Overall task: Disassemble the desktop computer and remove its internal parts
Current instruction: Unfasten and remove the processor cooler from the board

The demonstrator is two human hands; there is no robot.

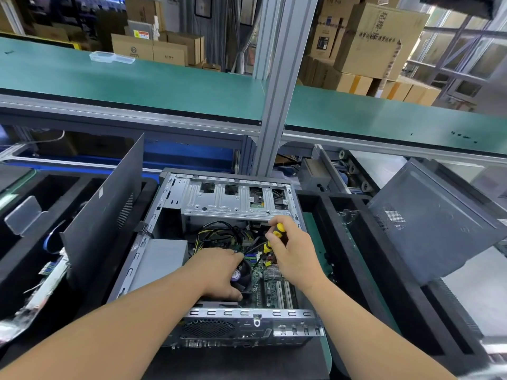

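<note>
Two hands work inside open computer case (175,242).

The desktop computer case (175,242) lies on its side, side panel off, interior facing up. Inside: a silver drive cage (233,198) at the far end, green motherboard (271,286), black CPU fan (242,275), yellow-black cables (219,234).

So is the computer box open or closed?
Open. The computer case lies on its side with no cover, so the motherboard, cables and fan show. Both hands reach inside.
</note>
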